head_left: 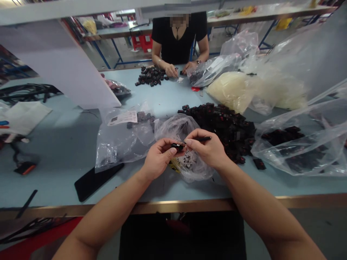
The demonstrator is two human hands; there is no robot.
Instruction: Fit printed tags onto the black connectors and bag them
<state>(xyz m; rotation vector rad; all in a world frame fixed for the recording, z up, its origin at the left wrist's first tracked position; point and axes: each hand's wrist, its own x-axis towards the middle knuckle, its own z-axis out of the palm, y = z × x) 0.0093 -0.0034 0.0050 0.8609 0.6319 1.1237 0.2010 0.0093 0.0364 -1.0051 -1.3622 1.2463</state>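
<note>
My left hand (159, 157) pinches a small black plastic part (177, 146) between thumb and fingers. My right hand (207, 148) is closed round a thin black tool (202, 138), whose tip meets the part. Both hands hover over a crumpled clear bag (180, 128) holding small pieces. Just beyond lies a heap of black parts with red marks (225, 126) on the pale blue table (65, 144).
Clear bags with black parts lie left (121, 139) and right (300, 144). A bag of cream material (235, 88) sits beyond. A flat black object (96, 180) lies near the front edge. A person in black (177, 39) works opposite beside another pile of parts (151, 76).
</note>
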